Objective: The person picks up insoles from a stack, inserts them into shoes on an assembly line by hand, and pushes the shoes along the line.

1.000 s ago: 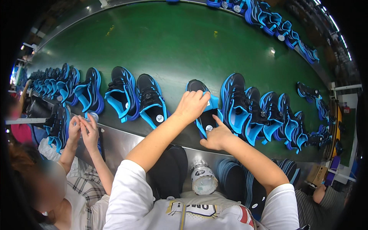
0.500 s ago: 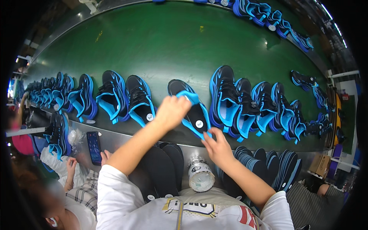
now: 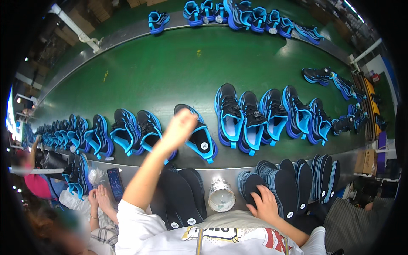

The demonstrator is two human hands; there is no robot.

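Observation:
A black sneaker with blue trim (image 3: 204, 129) lies on the near side of the green conveyor, a black insole with a white round sticker showing inside it. Over its upper front is my left hand (image 3: 182, 124), fingers closed at the tongue; the hand hides part of the grip. My right hand (image 3: 266, 205) lies over a stack of black, blue-edged insoles (image 3: 247, 183) close to my body. Its fingers are apart and the tips touch the top insole.
More sneakers (image 3: 229, 111) stand in rows on both sides along the conveyor (image 3: 140, 72). Other insoles (image 3: 180, 193) lie left of a round white container (image 3: 222, 199). At the left, another person's hands (image 3: 101, 202) are near a phone (image 3: 114, 182). Sneakers also line the far ledge.
My right hand has left the sneaker's heel and come back to the insoles. My left hand stays at the sneaker. The view has shifted, showing more of the far ledge.

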